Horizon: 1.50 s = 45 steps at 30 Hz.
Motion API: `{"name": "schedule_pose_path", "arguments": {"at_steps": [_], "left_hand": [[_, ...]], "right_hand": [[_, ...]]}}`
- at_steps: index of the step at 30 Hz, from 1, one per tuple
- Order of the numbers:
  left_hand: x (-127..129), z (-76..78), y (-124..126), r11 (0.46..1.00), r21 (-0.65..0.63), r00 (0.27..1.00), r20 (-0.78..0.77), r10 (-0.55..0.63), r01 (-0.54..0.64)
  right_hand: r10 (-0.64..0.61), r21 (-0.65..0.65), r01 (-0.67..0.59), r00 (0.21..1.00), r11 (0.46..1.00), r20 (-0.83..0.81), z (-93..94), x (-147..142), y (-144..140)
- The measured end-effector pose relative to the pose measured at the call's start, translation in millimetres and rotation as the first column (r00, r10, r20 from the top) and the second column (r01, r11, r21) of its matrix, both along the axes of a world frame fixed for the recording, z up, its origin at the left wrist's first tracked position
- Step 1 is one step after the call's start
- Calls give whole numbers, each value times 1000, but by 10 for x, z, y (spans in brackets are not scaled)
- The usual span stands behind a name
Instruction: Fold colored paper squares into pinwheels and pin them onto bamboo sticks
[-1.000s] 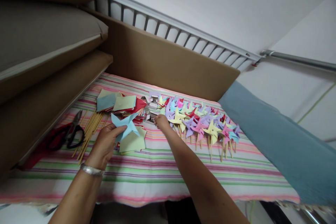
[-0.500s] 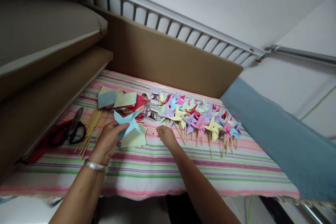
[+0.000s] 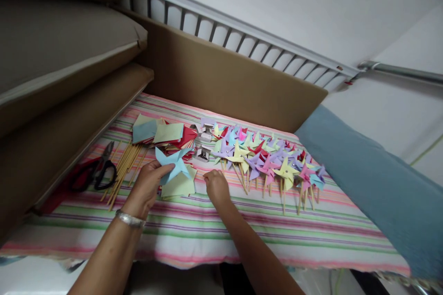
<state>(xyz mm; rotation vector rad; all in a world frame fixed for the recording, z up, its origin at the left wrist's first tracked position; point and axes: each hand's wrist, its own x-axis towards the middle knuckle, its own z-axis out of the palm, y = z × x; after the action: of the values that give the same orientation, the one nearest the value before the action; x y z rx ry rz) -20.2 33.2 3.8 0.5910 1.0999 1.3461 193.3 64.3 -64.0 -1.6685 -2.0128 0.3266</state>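
Note:
My left hand (image 3: 148,183) pinches a light blue paper pinwheel (image 3: 176,165) by its centre, its folded blades spread out above a pale green paper sheet (image 3: 178,186). To the right, low over the striped cloth, is my right hand (image 3: 217,188). Its thumb and forefinger are pressed together, and whatever they hold, if anything, is too small to make out. Beyond the hands stand small open boxes (image 3: 202,153). Square coloured papers (image 3: 168,132) lie in stacks behind the blue pinwheel.
Thin wooden sticks (image 3: 122,170) and black-handled scissors (image 3: 98,173) lie at the left. Many finished pinwheels on sticks (image 3: 266,166) cover the right side of the striped cloth (image 3: 277,239). A brown board (image 3: 224,83) stands along the back, with a blue pad (image 3: 374,175) at the right.
My right hand has moved slightly left and closer to the blue pinwheel, fingertips now at a spot on the cloth. The left hand keeps its hold; the view has shifted a little.

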Motion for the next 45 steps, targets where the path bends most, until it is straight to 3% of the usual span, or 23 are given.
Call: {"name": "schedule_pose_path", "arguments": {"at_steps": [5, 10, 11, 13, 16, 21, 25, 29, 38, 45], "left_hand": [[63, 25, 34, 999, -19, 999, -18, -30, 29], [190, 23, 84, 999, -35, 999, -28, -16, 15], [218, 12, 94, 1000, -29, 1000, -22, -10, 9], [276, -13, 109, 1000, -16, 1000, -25, 1, -2], [373, -32, 122, 1000, -14, 998, -54, 10, -10], [575, -32, 142, 1000, 14, 998, -69, 7, -6], [743, -73, 143, 998, 67, 997, -71, -16, 21], [848, -109, 134, 997, 59, 998, -43, -51, 54], [808, -85, 106, 994, 34, 994, -36, -102, 103], [759, -76, 90, 996, 66, 997, -51, -57, 60]], "right_hand": [[-47, -23, 43, 985, 999, -164, 72, -3, 96], [-57, -71, 30, 904, 997, -424, 362, -26, 36], [-52, -87, 11, 874, 996, -483, 441, -31, 7], [-53, -144, -67, 714, 987, -698, 599, -33, -57], [-1, -124, -148, 639, 981, -769, 779, -13, -131], [122, -45, -231, 658, 972, -743, 821, 27, -173], [70, -118, -253, 626, 960, -777, 748, 37, -166], [38, -130, -196, 677, 972, -735, 695, 52, -131], [13, -127, -151, 691, 980, -723, 647, 35, -95], [49, -92, -162, 701, 983, -712, 625, -23, -115]]}}
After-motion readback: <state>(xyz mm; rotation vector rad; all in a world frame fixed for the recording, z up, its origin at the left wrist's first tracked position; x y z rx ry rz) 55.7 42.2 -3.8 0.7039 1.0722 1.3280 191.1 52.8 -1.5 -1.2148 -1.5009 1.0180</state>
